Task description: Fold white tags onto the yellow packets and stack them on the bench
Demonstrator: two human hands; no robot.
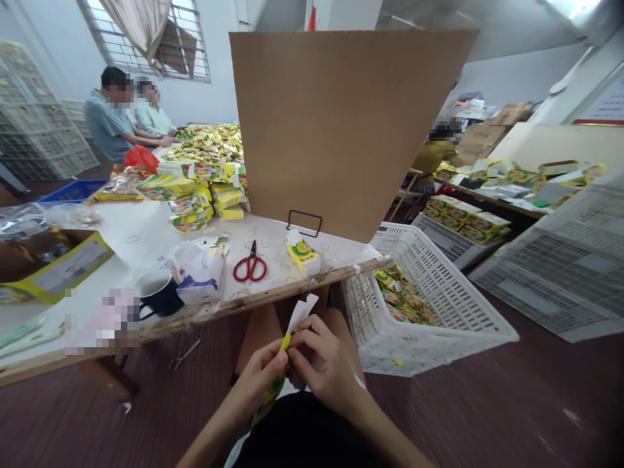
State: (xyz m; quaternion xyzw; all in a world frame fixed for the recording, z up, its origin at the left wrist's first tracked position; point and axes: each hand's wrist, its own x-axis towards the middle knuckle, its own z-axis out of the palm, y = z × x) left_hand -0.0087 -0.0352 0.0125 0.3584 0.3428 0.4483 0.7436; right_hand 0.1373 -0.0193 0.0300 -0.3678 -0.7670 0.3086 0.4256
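Over my lap, my left hand (259, 378) grips a narrow yellow and green printed carton (274, 389), seen nearly edge-on, with its white flap (301, 311) sticking up. My right hand (322, 364) is closed at the carton's upper end, fingers bent against it; what lies between these fingertips is hidden. Just beyond, at the table's front edge, lies a stack of flat yellow cartons (305, 255). Red-handled scissors (250, 268) rest to its left.
A white plastic crate (463, 335) holding yellow packs stands right of my knees. A large cardboard sheet (336, 130) rises behind the table (146, 227). A dark mug (163, 296), a plastic bag (199, 270) and carton stacks (190, 211) occupy the left. Several people sit farther off.
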